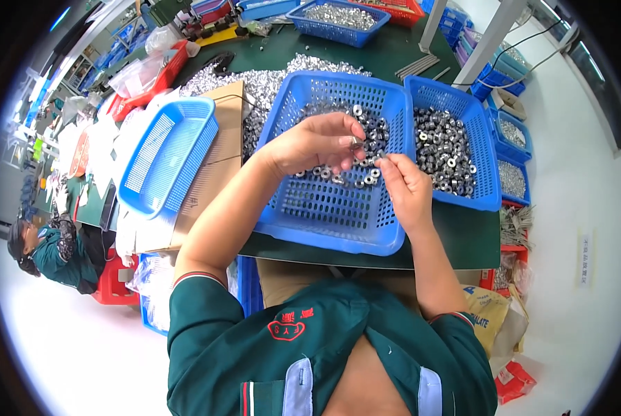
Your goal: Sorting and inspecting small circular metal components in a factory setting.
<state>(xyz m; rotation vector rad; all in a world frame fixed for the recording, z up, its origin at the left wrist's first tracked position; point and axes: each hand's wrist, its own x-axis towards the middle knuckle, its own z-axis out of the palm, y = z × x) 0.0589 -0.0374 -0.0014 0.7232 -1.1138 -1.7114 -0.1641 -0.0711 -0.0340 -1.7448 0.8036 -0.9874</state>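
My left hand is raised over a large blue perforated basket, with its fingers curled. Between its thumb and fingers sits a small round metal part. My right hand is close beside it on the right, thumb and forefinger pinched together at the tips; whatever they hold is too small to make out. Below both hands, many small ring-shaped metal parts lie in the far half of the basket. The basket's near half shows its bare slotted bottom.
A second blue basket, full of similar dark and silver rings, stands to the right. Left, another blue basket rests on cardboard. Loose silver parts are heaped behind. Metal rods lie far right. A co-worker sits far left.
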